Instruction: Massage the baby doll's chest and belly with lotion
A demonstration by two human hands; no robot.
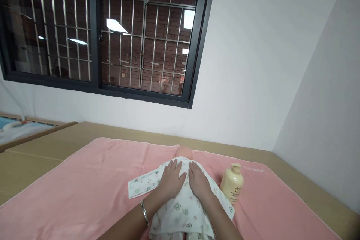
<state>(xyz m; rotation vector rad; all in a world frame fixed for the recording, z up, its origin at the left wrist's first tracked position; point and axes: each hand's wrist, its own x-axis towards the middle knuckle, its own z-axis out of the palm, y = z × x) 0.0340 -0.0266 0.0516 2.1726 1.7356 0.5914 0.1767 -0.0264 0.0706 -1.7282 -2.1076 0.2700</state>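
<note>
Pressing both palms flat, I have my left hand (169, 180) and my right hand (199, 182) lying side by side on the doll's chest. Each grip is spread, fingers loosely fanned and pointing away from me, pinching nothing. A silver bangle (144, 213) sits on my left wrist.

Under my hands is the white printed baby garment (180, 213), patterned with small animal faces, covering the baby doll (184, 152) that lies on its back on the pink towel (84, 191). Only the top of the doll's head shows past my fingertips. 1 sleeve of the garment sticks out flat to the left of my left hand.

By my reckoning, the step in hand is smoothing the garment's front over the doll's torso. The next move calls for light, even pressure outward from the middle, keeping the doll from rolling.

Just beside the doll on my right stands a cream lotion bottle (232, 183), upright, cap on. Its label carries dark print too small to read. Faint pale lettering near the towel's far right edge is also unreadable. The towel lies on a tan surface (42, 146) beneath a barred window (107, 33).
</note>
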